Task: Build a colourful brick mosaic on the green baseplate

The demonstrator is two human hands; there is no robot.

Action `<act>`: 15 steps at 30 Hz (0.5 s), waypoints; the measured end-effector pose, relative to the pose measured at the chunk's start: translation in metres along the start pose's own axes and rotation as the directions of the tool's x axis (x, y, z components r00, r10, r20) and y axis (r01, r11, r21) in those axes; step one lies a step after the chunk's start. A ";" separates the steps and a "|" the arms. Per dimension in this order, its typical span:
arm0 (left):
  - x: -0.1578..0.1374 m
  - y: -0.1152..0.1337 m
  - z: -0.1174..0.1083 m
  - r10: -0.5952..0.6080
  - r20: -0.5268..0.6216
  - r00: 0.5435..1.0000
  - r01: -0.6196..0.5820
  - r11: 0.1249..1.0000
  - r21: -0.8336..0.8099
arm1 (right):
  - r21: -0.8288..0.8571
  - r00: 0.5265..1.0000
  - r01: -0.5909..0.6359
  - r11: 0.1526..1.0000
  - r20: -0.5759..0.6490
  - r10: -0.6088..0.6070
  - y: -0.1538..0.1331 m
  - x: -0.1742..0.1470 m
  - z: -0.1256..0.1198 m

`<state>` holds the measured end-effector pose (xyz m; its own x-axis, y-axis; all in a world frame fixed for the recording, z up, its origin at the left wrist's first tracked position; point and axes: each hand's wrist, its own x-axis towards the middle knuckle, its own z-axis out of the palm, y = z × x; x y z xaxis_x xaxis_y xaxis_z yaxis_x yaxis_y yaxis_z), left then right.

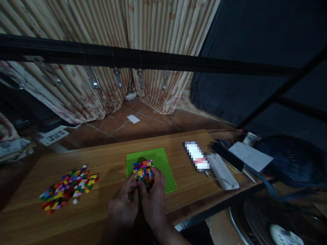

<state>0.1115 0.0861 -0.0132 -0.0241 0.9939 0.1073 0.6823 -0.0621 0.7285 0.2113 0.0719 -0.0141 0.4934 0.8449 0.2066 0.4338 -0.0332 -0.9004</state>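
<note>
A block of multicoloured toy bricks (143, 170) stands on the green studded baseplate (167, 170) at the middle of the table. My left hand (125, 195) is closed with its fingertips against the near left side of the brick block. On the opposite side, my right hand (154, 194) curls its fingers around the block's right edge, the thumb at the near face. Whether a single loose brick sits between the fingers is too small to tell. Part of the block's near side is hidden by both hands.
A pile of loose bricks (66, 189) lies on the wooden table (107, 158) at the left. To the right are a lit phone (196, 156), a white power bank-like box (224, 172) with a cable, and a dark phone-shaped object (228, 156). A black rail (153, 61) crosses beyond the table.
</note>
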 end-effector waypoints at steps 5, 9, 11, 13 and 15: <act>-0.004 -0.003 0.005 0.017 -0.078 0.997 -0.016 1.000 0.018 | -0.013 1.000 -0.005 1.000 -0.017 0.004 0.002 -0.002 0.003; -0.003 -0.004 0.002 -0.004 -0.047 0.999 0.005 1.000 0.018 | -0.036 0.999 -0.001 0.999 -0.034 0.000 0.003 -0.003 0.005; -0.003 -0.003 -0.001 -0.032 -0.042 0.999 0.033 0.999 0.029 | -0.037 1.000 0.006 0.999 -0.031 -0.007 0.002 -0.003 0.004; -0.002 0.000 -0.004 -0.048 -0.019 0.999 0.049 0.997 0.052 | -0.026 1.000 0.010 1.000 -0.026 -0.010 0.002 -0.003 0.003; -0.002 0.002 -0.005 -0.047 -0.022 0.999 0.048 0.996 0.078 | -0.008 1.000 0.008 1.000 -0.024 -0.008 0.001 -0.001 0.001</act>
<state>0.1093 0.0838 -0.0085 -0.0721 0.9935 0.0878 0.7351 -0.0066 0.6779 0.2105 0.0714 -0.0157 0.5082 0.8319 0.2230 0.4438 -0.0310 -0.8956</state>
